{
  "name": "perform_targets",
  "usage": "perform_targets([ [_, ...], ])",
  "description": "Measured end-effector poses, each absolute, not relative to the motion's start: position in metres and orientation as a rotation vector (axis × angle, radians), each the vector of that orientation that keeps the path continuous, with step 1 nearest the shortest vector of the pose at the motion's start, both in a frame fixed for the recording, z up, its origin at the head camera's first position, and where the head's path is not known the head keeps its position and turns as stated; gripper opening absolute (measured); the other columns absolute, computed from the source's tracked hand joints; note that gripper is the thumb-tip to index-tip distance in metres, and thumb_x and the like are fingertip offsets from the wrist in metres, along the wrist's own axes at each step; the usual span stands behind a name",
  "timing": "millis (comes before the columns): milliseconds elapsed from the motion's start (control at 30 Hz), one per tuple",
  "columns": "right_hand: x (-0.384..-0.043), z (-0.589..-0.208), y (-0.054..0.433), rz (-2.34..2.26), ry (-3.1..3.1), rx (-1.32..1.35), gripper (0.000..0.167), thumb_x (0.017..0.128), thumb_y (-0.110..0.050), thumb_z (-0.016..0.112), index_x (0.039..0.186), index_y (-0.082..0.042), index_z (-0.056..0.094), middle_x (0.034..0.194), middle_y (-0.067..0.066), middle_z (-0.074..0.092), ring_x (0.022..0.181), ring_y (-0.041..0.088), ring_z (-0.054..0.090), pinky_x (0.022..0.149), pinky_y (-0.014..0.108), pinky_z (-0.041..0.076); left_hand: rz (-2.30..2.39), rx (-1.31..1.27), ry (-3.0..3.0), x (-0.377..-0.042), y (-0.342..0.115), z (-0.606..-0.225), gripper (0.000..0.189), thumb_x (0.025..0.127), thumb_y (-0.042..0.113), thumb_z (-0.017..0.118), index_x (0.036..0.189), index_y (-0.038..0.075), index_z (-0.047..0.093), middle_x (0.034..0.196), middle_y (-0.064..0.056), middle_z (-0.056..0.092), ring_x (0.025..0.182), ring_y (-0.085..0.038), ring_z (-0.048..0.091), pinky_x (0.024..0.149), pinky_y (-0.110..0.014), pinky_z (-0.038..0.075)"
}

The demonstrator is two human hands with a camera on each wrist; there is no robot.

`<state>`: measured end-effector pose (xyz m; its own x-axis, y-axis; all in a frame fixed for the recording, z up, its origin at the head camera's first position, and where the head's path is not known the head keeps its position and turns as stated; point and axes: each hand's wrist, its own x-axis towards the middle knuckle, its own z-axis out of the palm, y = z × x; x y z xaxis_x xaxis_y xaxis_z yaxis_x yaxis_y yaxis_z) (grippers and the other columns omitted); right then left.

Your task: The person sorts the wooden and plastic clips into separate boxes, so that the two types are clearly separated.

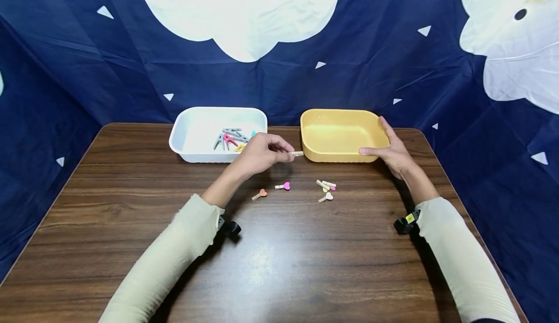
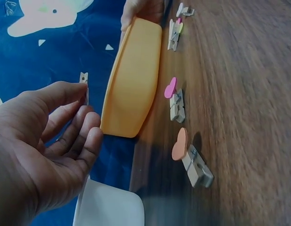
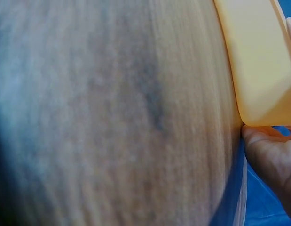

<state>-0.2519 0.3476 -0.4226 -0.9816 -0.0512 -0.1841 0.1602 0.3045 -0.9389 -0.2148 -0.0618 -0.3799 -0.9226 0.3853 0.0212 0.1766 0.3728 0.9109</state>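
My left hand (image 1: 265,154) pinches a small wooden clothespin (image 2: 84,77) between thumb and fingertips, close to the left end of the yellow bin (image 1: 338,157). At the bin's opposite end, my right hand (image 1: 395,155) holds the corner, thumb along the front wall and fingers along the right side. Below the hands lie more mini clothespins: one with an orange heart (image 1: 263,193), one with a pink heart (image 1: 286,185), one with a white heart (image 1: 329,196), and a small cluster (image 1: 324,185) with yellow and pink hearts.
Behind my left hand stands a white bin (image 1: 192,157) with several plastic clothespins (image 1: 228,140) in grey, pink, yellow and blue. Both bins are at the far edge of the brown wooden table (image 1: 305,255). A dark blue curtain (image 1: 279,85) hangs right behind them.
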Motion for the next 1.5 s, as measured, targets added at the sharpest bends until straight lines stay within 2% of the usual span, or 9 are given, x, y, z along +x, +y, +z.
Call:
perform_targets([
  [200,-0.253,-0.422,0.346,-1.747,2.385,0.094,0.134,0.093,-0.004,0.091,0.183,-0.037,-0.001,0.192,-0.010,-0.005,0.178,0.018,0.008,0.143,0.033,0.021,1.586,0.494,2.460,-0.217,-0.057,-0.378,0.009,0.094,0.012,0.090,0.102,0.008,0.089,0.087,0.000,0.081,0.080,-0.013,0.065,0.075,-0.026,0.051],
  [467,-0.253,-0.422,0.346,-1.739,2.381,0.095,0.134,0.093,-0.004,0.091,0.183,-0.038,-0.003,0.192,-0.011,-0.006,0.178,0.019,0.010,0.142,0.033,0.024,1.655,0.444,2.422,-0.221,-0.050,-0.379,0.010,0.095,0.012,0.091,0.104,0.008,0.089,0.094,-0.003,0.083,0.087,-0.018,0.067,0.079,-0.027,0.053],
  [767,-0.254,-0.423,0.346,-1.752,2.379,0.096,0.133,0.093,-0.003,0.091,0.183,-0.038,-0.001,0.192,-0.011,-0.005,0.177,0.019,0.011,0.141,0.030,0.025,1.692,0.425,2.420,-0.226,-0.041,-0.381,0.010,0.096,0.012,0.091,0.104,0.008,0.089,0.101,-0.005,0.084,0.090,-0.015,0.068,0.080,-0.026,0.054],
  [1033,-0.254,-0.423,0.348,-1.727,2.396,0.097,0.134,0.093,-0.004,0.091,0.182,-0.039,-0.002,0.192,-0.012,-0.005,0.178,0.019,0.007,0.143,0.035,0.021,1.762,0.401,2.390,-0.231,-0.033,-0.380,0.012,0.094,0.010,0.091,0.104,0.003,0.088,0.100,-0.007,0.083,0.086,-0.012,0.068,0.078,-0.023,0.055],
  [1333,-0.253,-0.422,0.347,-1.738,2.384,0.107,0.133,0.093,-0.004,0.091,0.183,-0.039,-0.001,0.192,-0.011,-0.005,0.177,0.019,0.009,0.142,0.034,0.023,1.841,0.379,2.338,-0.235,-0.022,-0.381,0.011,0.095,0.008,0.091,0.104,0.002,0.087,0.099,-0.007,0.081,0.083,-0.011,0.067,0.073,-0.021,0.054],
  [1433,-0.252,-0.422,0.347,-1.747,2.381,0.108,0.133,0.093,-0.003,0.091,0.183,-0.039,-0.001,0.192,-0.011,-0.005,0.177,0.019,0.010,0.142,0.033,0.023,1.853,0.382,2.323,-0.235,-0.018,-0.380,0.010,0.095,0.007,0.090,0.104,0.001,0.087,0.098,-0.007,0.081,0.081,-0.011,0.067,0.074,-0.024,0.057],
  [1500,-0.252,-0.422,0.347,-1.753,2.381,0.104,0.133,0.093,-0.003,0.091,0.183,-0.038,0.000,0.192,-0.011,-0.004,0.177,0.019,0.009,0.142,0.033,0.022,1.860,0.380,2.313,-0.236,-0.016,-0.379,0.010,0.096,0.006,0.090,0.104,0.001,0.087,0.097,-0.007,0.081,0.080,-0.011,0.067,0.077,-0.031,0.060],
])
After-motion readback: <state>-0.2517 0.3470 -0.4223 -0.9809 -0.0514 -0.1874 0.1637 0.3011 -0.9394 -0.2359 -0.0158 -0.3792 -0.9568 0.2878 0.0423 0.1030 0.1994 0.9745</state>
